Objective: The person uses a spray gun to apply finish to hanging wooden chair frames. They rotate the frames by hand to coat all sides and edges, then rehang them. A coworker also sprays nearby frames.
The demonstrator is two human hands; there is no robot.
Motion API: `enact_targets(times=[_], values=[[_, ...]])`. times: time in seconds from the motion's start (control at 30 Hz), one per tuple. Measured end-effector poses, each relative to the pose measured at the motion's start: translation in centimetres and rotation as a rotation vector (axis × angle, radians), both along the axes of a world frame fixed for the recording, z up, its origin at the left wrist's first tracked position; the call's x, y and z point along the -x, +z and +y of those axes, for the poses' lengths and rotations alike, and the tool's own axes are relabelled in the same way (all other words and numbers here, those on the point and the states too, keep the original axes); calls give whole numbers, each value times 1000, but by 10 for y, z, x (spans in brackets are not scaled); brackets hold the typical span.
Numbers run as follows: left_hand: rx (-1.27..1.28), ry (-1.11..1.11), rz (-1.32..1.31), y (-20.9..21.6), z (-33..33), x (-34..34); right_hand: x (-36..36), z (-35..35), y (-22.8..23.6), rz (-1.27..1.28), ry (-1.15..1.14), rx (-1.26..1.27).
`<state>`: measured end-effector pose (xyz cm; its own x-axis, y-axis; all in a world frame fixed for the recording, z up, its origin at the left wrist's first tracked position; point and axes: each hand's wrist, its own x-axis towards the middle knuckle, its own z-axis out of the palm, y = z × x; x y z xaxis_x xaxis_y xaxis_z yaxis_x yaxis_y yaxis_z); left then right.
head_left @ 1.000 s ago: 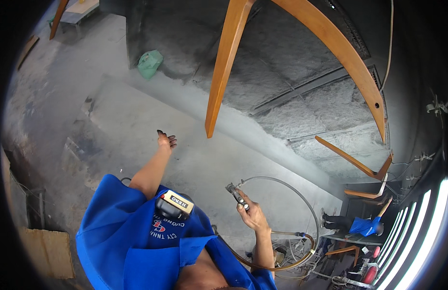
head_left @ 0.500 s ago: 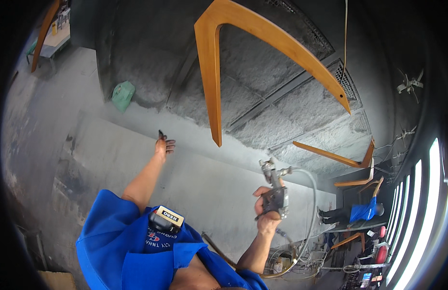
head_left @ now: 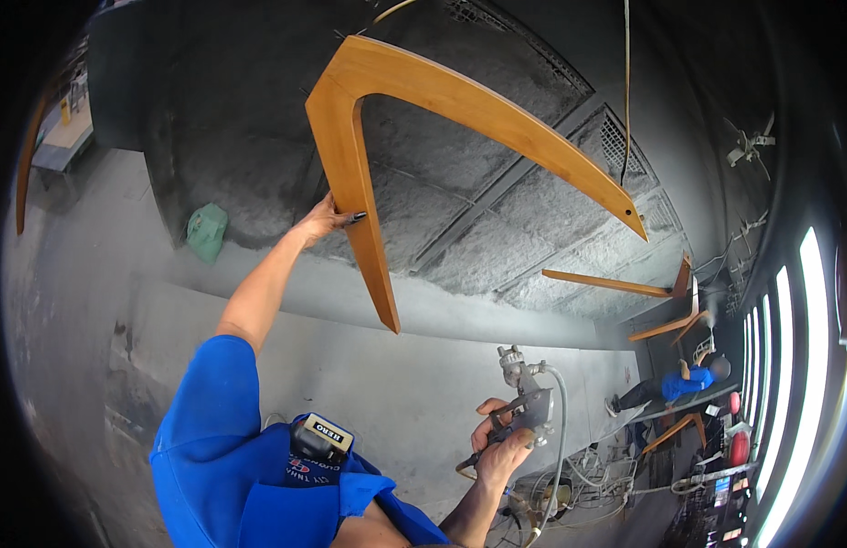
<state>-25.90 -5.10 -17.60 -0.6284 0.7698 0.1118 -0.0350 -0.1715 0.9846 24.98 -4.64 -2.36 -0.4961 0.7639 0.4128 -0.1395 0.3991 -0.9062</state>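
A bent, orange-brown wooden frame part (head_left: 478, 100), shaped like a sharp V, hangs ahead of me. My left hand (head_left: 321, 222) is closed around its left leg, with the thumb across the front face and the fingers mostly hidden behind. In my right hand (head_left: 501, 452) is a metal spray gun (head_left: 535, 409), held upright below and right of the wood, apart from it. A grey hose (head_left: 561, 429) runs down from the gun.
More bent wooden parts (head_left: 611, 284) hang farther right. Beyond them a person in blue (head_left: 688, 382) works. A green bag-like thing (head_left: 206, 232) lies by the dusty panelled wall (head_left: 250, 173). At right are bright tube lights (head_left: 818, 310); hoses and a container (head_left: 542, 493) sit lower right.
My left hand has risen from open air and taken hold of the wooden part's left leg. The part has shifted left and lower in view. The spray gun sits slightly lower.
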Motion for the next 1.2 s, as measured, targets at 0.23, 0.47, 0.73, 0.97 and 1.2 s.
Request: enact_targets(times=[0.23,0.47,0.73,0.97,1.2], values=[[-9,300,88,-14,-9,-60,37,5,18,37,102,14],[-32,510,190,-2,24,-123,64,21,61,71,592,-80],[-1,527,97,-6,34,-128,22,85,71,145,252,-19],[-53,478,12,-15,25,-96,-34,155,86,379,-118,17],[-178,514,128,-22,33,-64,-41,164,73,384,-334,34]])
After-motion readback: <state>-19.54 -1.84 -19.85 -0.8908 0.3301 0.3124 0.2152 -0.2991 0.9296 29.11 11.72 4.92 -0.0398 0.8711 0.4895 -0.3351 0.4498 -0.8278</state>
